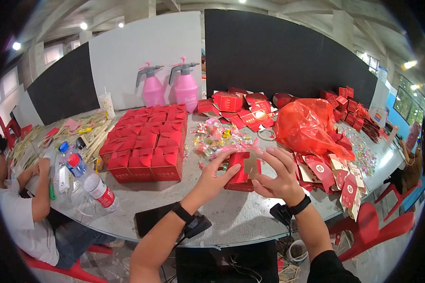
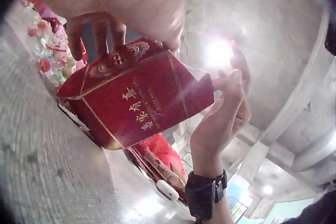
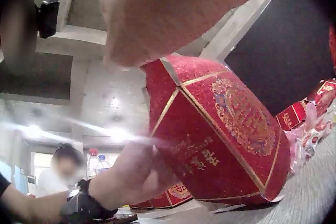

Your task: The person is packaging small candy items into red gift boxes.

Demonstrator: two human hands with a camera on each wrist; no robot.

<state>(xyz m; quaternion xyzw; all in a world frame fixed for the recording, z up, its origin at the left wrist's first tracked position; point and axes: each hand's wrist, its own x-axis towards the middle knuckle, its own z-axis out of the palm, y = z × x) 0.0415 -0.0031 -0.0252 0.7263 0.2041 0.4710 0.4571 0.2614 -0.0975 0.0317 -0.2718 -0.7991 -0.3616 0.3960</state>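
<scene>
Between the two hands, low over the near part of the table, is a red paper gift box (image 1: 241, 183) with gold lettering. Its top flap is raised and shows a grey-brown inner side. My left hand (image 1: 214, 175) holds the box from the left, thumb on the red flap. From the right, my right hand (image 1: 282, 175) pinches the box's upper edge, its other fingers spread. Gold edge lines and writing cover the box side (image 2: 142, 100) in the left wrist view. A round ornament (image 3: 244, 111) shows on another face in the right wrist view.
Finished red boxes (image 1: 146, 141) stand in rows to the left. Wrapped candies (image 1: 224, 137) lie behind the hands, a red plastic bag (image 1: 302, 125) and flat red cartons (image 1: 328, 172) to the right. Bottles (image 1: 97, 186), a black phone (image 1: 151, 219) and a seated person (image 1: 30, 207) are at left.
</scene>
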